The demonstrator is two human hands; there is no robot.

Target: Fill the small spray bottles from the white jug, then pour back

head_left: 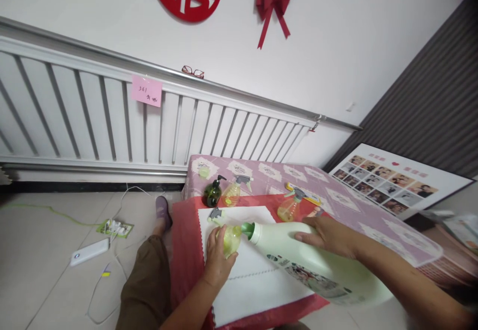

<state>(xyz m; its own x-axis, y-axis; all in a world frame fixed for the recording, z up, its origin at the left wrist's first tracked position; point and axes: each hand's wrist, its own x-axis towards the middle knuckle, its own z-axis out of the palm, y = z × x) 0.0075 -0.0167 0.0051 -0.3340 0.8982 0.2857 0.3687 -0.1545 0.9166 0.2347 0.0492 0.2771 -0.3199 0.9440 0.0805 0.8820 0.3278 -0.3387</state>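
Note:
My left hand (215,263) is closed around a small yellowish see-through spray bottle (233,240) with its top off. My right hand (328,236) grips a large pale green detergent jug (317,265) by its upper side. The jug is tipped on its side, and its green spout (247,229) meets the mouth of the small bottle; whether liquid flows I cannot tell. A grey and green spray head (216,214) lies on the white sheet (257,270), just beyond my left hand.
Behind the sheet stand a dark green pump bottle (212,194), a yellow spray bottle (232,194) and an orange-tinted spray bottle (287,210). Red cloth (188,250) lies under the sheet. A radiator (224,126) lines the wall. A power strip (115,228) with cables is on the floor.

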